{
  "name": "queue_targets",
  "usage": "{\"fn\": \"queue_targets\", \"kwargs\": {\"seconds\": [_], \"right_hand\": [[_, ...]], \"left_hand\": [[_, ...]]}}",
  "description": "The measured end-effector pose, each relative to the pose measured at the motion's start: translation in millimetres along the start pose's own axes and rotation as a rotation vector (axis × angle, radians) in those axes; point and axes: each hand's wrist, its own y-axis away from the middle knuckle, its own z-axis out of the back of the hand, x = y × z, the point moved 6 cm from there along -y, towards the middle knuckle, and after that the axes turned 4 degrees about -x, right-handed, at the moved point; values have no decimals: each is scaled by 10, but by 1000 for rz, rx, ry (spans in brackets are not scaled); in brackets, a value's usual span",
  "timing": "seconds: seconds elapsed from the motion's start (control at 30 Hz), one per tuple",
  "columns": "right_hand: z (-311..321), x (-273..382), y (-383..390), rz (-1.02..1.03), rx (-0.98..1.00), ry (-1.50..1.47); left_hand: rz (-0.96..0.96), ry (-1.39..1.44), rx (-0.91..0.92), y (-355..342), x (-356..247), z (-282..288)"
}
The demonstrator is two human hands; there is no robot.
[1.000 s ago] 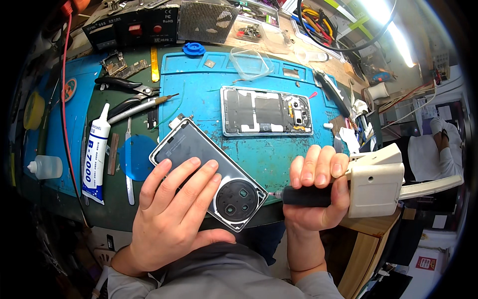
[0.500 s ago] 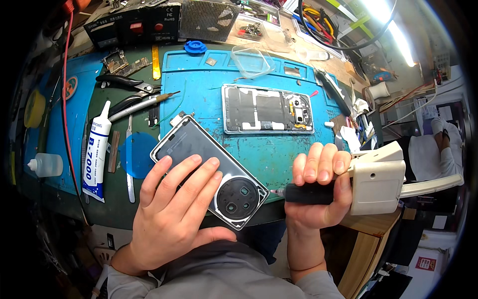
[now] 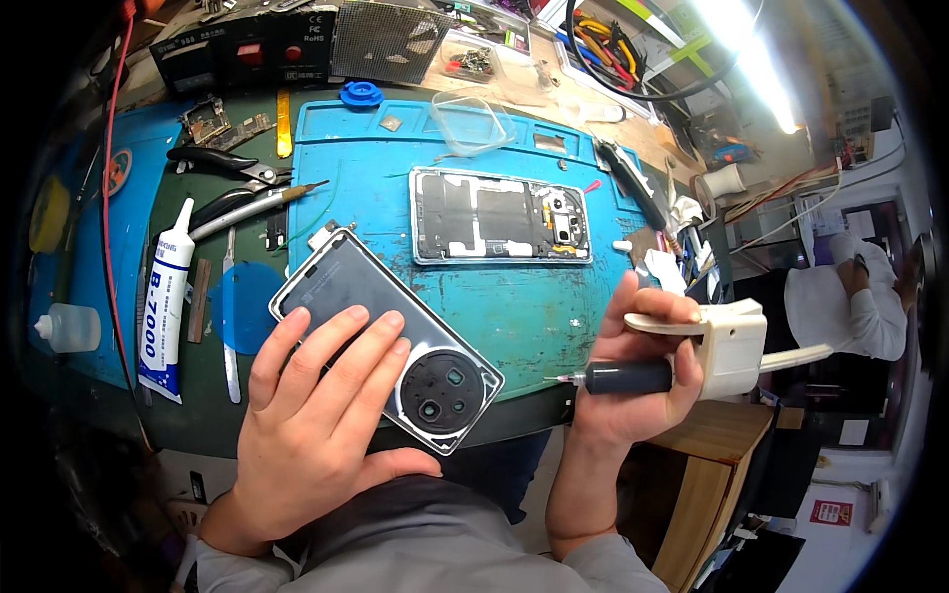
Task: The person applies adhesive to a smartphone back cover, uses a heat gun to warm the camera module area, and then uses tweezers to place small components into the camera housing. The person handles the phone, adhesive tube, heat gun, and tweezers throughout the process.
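Observation:
My left hand (image 3: 321, 425) holds a phone back cover (image 3: 371, 287) down, fingers laid across its inner face and thumb along its lower edge. This cover lies tilted at the mat's front edge, its round black camera ring (image 3: 445, 390) at the near right end. In my right hand (image 3: 633, 415) is a beige dispensing gun (image 3: 730, 351) with a black glue syringe (image 3: 629, 377); my fingers are by its lever. The thin needle points left, just right of the cover and apart from it. Beyond lies an opened phone (image 3: 499, 215), its insides facing up.
A white glue tube (image 3: 166, 301), pliers (image 3: 232, 170) and a tweezer-like metal tool (image 3: 230, 316) lie left of the blue mat (image 3: 376, 148). Behind stand a clear plastic box (image 3: 473, 124) and a black machine (image 3: 247, 49). A person in white (image 3: 845, 306) is at far right.
My right-hand fingers have loosened and opened out around the gun's lever, and more of the syringe shows. The whole view has shifted slightly; my left hand stays on the cover.

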Motion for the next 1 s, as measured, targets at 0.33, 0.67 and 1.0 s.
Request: {"fn": "queue_targets", "kwargs": {"seconds": [0.33, 0.67, 1.0], "right_hand": [[-162, -14, 17, 22, 131, 1], [-474, -285, 190, -44, 442, 212], [-454, -268, 162, -73, 398, 311]], "left_hand": [[-4, 9, -6, -6, 12, 38], [12, -1, 27, 5, 22, 13], [11, -28, 54, -22, 7, 10]]}}
